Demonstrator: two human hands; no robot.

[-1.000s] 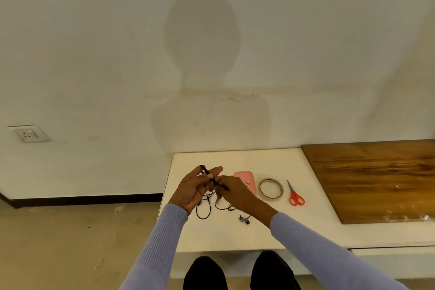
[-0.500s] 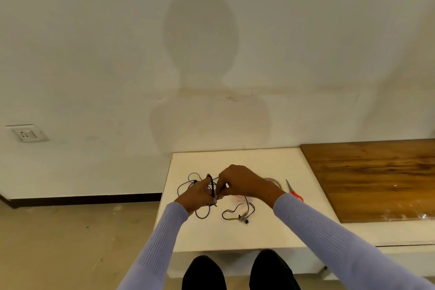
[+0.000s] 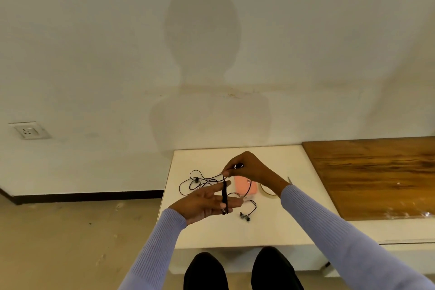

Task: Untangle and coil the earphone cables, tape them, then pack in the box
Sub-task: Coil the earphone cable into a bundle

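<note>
Lifted apart since earlier, left hand (image 3: 204, 205) lies flat, wound with earphone cable (image 3: 224, 195); right hand (image 3: 244, 167) pinches its end at center frame, coiling underway.

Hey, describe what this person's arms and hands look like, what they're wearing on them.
Both arms are covered to the wrist by long sleeves of a light lavender-blue ribbed knit, with snug cuffs. The left hand and the right hand are bare: no gloves, and no rings, watch or bracelets show in this view. Dark trousers cover the knees at the bottom edge of the picture.
</note>
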